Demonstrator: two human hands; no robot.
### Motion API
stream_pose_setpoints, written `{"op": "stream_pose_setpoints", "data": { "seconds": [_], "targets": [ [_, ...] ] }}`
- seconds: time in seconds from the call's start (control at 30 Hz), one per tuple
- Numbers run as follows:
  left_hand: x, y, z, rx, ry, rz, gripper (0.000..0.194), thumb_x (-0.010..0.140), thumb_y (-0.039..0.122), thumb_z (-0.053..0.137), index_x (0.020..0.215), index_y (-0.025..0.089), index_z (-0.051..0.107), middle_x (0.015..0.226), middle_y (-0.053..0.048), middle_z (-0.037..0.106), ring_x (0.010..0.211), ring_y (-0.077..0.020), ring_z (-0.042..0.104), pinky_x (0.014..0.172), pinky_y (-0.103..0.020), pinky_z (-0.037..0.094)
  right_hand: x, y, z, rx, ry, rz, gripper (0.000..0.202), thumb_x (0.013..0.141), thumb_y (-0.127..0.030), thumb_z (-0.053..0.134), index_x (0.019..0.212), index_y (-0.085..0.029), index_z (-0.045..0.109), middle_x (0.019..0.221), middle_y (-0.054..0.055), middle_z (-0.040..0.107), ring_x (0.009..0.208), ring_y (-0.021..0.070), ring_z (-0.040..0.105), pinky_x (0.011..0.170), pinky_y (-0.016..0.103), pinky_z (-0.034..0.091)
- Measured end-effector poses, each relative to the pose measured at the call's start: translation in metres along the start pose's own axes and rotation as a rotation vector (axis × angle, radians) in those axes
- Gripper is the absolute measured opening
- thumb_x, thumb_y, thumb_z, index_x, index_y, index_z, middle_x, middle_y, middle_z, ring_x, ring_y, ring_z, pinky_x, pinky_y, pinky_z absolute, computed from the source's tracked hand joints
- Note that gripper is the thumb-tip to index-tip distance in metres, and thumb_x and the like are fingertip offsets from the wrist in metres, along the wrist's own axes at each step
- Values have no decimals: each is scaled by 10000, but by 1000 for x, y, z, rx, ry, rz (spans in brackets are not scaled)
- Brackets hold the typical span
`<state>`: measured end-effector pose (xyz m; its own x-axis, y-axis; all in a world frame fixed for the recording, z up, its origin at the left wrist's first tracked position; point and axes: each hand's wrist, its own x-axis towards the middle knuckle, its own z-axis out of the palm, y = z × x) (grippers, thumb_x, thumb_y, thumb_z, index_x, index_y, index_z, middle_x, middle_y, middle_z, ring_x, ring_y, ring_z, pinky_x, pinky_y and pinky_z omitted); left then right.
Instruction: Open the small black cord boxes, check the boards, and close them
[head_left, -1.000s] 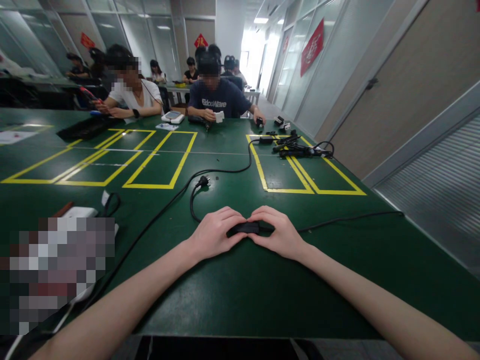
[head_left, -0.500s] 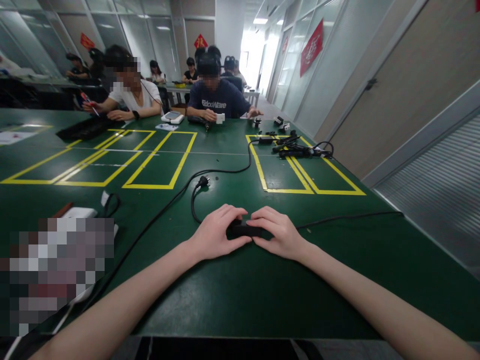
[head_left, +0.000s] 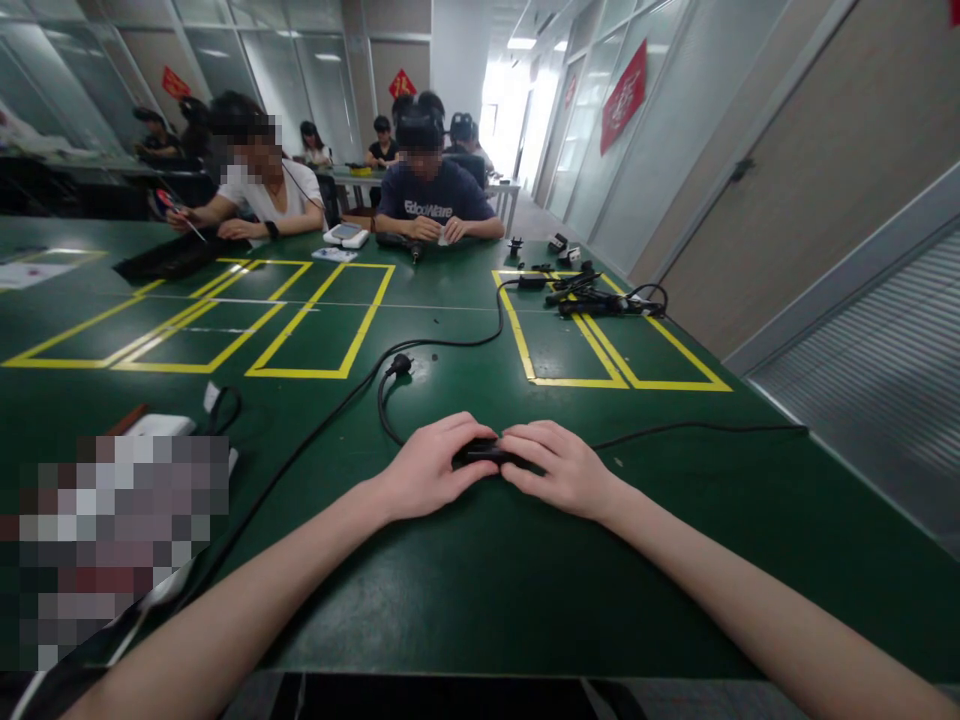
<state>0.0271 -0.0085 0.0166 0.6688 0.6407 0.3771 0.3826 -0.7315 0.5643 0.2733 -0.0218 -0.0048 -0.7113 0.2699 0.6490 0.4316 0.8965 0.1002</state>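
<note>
A black power adapter (head_left: pixel 482 454) lies between my two hands, just above or on the green table (head_left: pixel 510 590). The fingers and thumb of my left hand (head_left: pixel 427 468) close around its left end. On its right end sits my right hand (head_left: pixel 566 468), also closed, the fingertips of both hands almost meeting. Much of the adapter is hidden under my fingers. From its left side a short black cord curls up to a plug (head_left: pixel 403 365) resting on the table. A thin black cable (head_left: pixel 697 425) runs from the right side toward the table's right edge.
A long black cable (head_left: pixel 337 405) with an inline box (head_left: pixel 532 281) crosses the left side. Black adapters and cords (head_left: pixel 600 300) are heaped at the far right, over yellow tape outlines. A pixelated item (head_left: pixel 120 540) lies at near left. Two people sit across the table.
The adapter has turned slightly in my hands, and my left fingers have come closer to the right ones. The plug has shifted a little left. The person opposite has brought both hands together.
</note>
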Motion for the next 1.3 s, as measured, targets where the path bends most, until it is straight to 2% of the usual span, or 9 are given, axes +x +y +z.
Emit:
{"op": "stream_pose_setpoints", "data": {
  "seconds": [0.07,0.13,0.27,0.53,0.7,0.87,1.1,1.2,1.3],
  "targets": [
    [-1,-2,1,141,14,85,249,1033,335,591,1210,172,652,1081,-92,702,971,-217,680,877,-356,584,0,1,0,78,8,82,194,960,-211,669,1140,-280,651,1189,89,730,1089,233,712,880,404,619],
    [-1,-4,2,273,10,171,277,1061,345,534,1245,162,631,1080,-105,700,980,-230,673,872,-374,583,2,-1,0,182,24,189,290,931,-280,706,1205,-249,616,1175,122,719,1058,252,715,866,409,621],
    [-2,-7,5,393,24,243,291,1081,326,481,1279,159,612,1068,-110,705,981,-236,671,870,-387,579,5,-5,1,293,57,363,311,948,-258,690,1249,-236,615,1034,90,729,917,232,714,806,378,620],
    [-5,-4,8,189,92,69,168,959,320,699,1042,186,640,1028,-78,721,964,-227,685,852,-366,603,7,-6,-1,176,52,204,266,991,-202,640,1256,-204,648,940,87,707,809,218,670,681,356,591],
    [-4,-7,7,214,50,141,168,987,319,679,1053,173,628,1052,-91,732,975,-232,693,859,-372,605,8,-7,3,190,47,266,242,968,-250,681,1205,-209,656,1046,113,720,924,245,707,769,392,635],
    [-4,-4,9,212,94,127,238,964,295,705,1158,184,624,1126,-94,721,1057,-244,690,903,-381,612,4,-7,3,192,32,310,221,973,-218,657,1193,-205,667,1035,110,724,920,240,712,772,395,643],
    [-4,-7,14,242,85,168,164,998,255,640,1137,170,655,1063,-92,731,990,-232,703,868,-372,628,5,-6,2,220,-20,343,214,961,-260,675,1165,-195,688,1054,117,728,936,252,717,794,406,650],
    [-4,-7,13,235,141,204,336,985,272,653,1301,165,612,1214,-129,715,1122,-258,693,960,-419,622,5,-1,-3,240,-15,366,191,959,-246,664,1140,-212,713,1014,106,735,903,249,717,772,402,647],
    [-5,-4,10,270,230,268,515,980,261,648,1470,184,509,1512,-181,558,1415,-311,543,1142,-517,521,-1,15,-16,243,70,506,183,920,-281,703,1090,-226,742,1013,99,750,922,262,720,822,427,639]
  ]
}}
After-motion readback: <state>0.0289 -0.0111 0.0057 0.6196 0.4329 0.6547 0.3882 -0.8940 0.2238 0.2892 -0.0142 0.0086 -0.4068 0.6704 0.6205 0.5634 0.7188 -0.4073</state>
